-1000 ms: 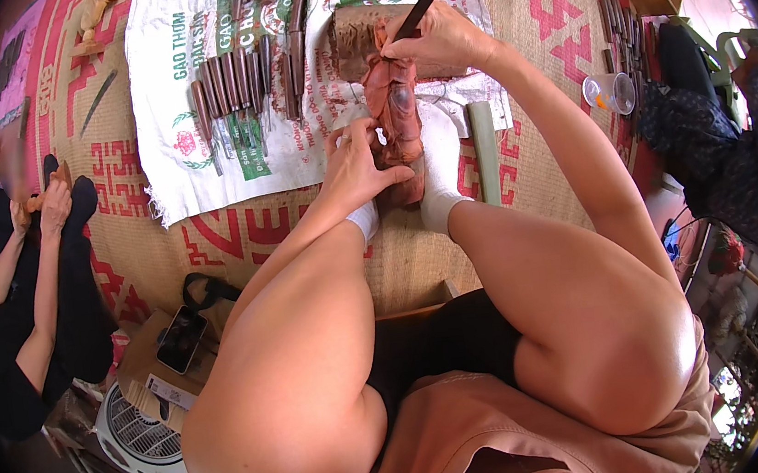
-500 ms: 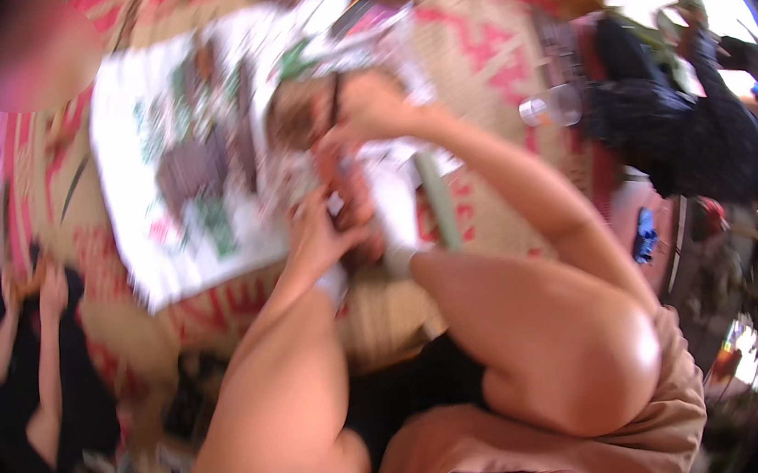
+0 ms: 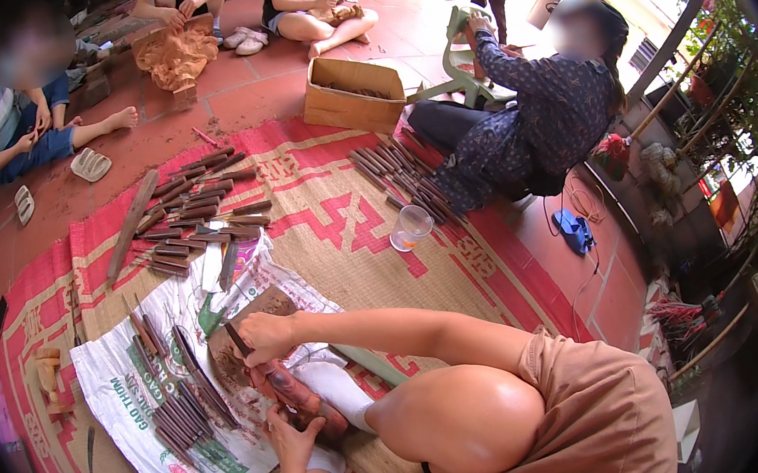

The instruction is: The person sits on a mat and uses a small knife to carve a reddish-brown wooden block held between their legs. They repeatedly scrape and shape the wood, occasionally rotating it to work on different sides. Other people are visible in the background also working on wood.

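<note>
Head view, 1 fisheye picture. The reddish-brown carving (image 3: pixel 291 393) lies between the person's 2 hands, just beside a foot in a white sock (image 3: pixel 332 391), and its upper end meets a brown wooden block (image 3: pixel 229 364). Its long axis slants from upper left to lower right in the picture, the far end up by the right hand (image 3: pixel 268 337) and the near end down by the left hand (image 3: pixel 291 440). The right hand is closed around a dark-handled tool (image 3: pixel 238 339), whose handle points up and left; its working end is hidden. The left hand is half curled, thumb and fingers against the lower left side of the carving; how firmly it presses cannot be told. The right hand is thus nearer the upper end, the left hand nearer the lower. To the left, a row of slim tools (image 3: pixel 181 419) rests on a white sack (image 3: pixel 118 386) spread over a patterned mat (image 3: pixel 345 268). A green strip (image 3: pixel 369 363) lies to the right of the sock.
</note>
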A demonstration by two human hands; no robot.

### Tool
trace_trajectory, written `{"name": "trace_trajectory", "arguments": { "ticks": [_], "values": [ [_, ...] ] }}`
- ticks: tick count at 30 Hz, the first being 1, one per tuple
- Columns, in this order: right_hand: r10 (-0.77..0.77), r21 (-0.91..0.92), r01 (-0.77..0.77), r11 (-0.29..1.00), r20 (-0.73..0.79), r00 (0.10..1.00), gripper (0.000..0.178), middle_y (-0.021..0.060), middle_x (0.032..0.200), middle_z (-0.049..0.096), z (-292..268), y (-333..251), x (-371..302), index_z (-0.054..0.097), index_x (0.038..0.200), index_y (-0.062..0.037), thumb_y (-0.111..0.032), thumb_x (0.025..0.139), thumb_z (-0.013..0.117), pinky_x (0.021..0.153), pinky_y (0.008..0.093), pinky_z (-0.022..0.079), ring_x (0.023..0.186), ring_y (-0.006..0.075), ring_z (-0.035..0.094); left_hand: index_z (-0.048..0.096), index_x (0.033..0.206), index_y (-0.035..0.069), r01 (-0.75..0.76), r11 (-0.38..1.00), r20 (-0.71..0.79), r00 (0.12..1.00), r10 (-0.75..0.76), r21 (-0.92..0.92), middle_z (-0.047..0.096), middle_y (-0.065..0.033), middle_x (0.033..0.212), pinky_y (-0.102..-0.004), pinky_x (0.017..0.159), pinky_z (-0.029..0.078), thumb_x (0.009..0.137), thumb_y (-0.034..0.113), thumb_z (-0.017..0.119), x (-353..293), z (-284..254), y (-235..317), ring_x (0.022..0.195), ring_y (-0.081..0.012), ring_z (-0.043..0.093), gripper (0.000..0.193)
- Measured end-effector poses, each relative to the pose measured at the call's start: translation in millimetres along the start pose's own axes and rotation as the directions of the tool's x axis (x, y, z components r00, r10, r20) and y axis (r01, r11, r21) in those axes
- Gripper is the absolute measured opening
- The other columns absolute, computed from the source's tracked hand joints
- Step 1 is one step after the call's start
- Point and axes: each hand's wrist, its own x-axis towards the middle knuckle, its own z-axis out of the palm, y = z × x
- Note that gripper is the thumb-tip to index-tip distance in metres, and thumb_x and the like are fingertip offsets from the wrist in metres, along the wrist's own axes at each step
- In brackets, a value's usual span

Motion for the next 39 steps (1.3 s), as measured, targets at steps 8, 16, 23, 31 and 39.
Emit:
{"name": "trace_trajectory", "arguments": {
  "ticks": [8,16,23,31,39],
  "values": [
    [0.059,0.052,-0.062,0.997,0.068,0.996,0.020,0.0149,0.067,0.061,0.9,5.8,4.5,0.062,0.066,-0.0067,-0.027,0.067,0.064,0.060,0.0447,0.047,0.066,0.0348,0.061,0.035,0.120,-0.003,-0.013,1.000,0.009,1.000,0.013,-0.021,0.064,-0.0223,0.110,-0.0486,0.105,0.020,0.059,0.045,0.085,1.6,4.4,-10.6,0.110,-0.0345,0.055,0.093],
    [0.059,-0.119,-0.040,0.992,0.159,0.985,0.025,0.0167,0.065,0.060,-8.4,-8.3,7.3,0.064,0.070,-0.0041,-0.028,0.068,0.067,0.058,0.0453,0.047,0.064,0.0366,0.060,0.034,0.123,-0.003,-0.047,0.994,-0.036,0.998,0.051,0.095,0.062,-0.0214,0.108,-0.0445,0.101,0.030,0.058,0.029,0.089,-1.3,3.2,3.7,0.107,-0.0330,0.055,0.091],
    [-0.012,-0.111,0.017,0.994,0.042,0.999,0.022,0.0175,0.065,0.059,-3.8,-14.5,8.0,0.060,0.067,-0.0042,-0.025,0.069,0.066,0.057,0.0465,0.046,0.064,0.0379,0.059,0.037,0.119,-0.003,0.003,1.000,-0.009,1.000,-0.003,-0.008,0.063,-0.0224,0.109,-0.0469,0.105,0.023,0.058,0.047,0.085,-0.1,-1.0,1.3,0.107,-0.0368,0.056,0.092],
    [-0.072,-0.195,0.060,0.979,-0.058,0.996,0.014,0.0092,0.074,0.057,9.8,-16.8,-19.3,0.056,0.063,-0.0037,-0.015,0.069,0.059,0.051,0.0440,0.044,0.066,0.0323,0.059,0.040,0.118,-0.004,0.043,0.977,0.004,0.999,-0.045,0.208,0.060,-0.0223,0.104,-0.0481,0.103,0.028,0.056,0.052,0.085,7.6,-10.9,33.1,0.104,-0.0378,0.057,0.095],
    [0.020,-0.002,-0.021,1.000,-0.037,0.999,0.017,0.0215,0.072,0.061,0.5,-3.4,-21.8,0.059,0.074,-0.0011,-0.018,0.071,0.059,0.061,0.0484,0.048,0.071,0.0378,0.062,0.048,0.109,-0.002,0.015,0.989,-0.014,1.000,-0.013,0.149,0.061,-0.0211,0.101,-0.0448,0.092,0.039,0.060,0.043,0.085,12.4,-5.8,36.5,0.098,-0.0362,0.058,0.077]
  ]
}}
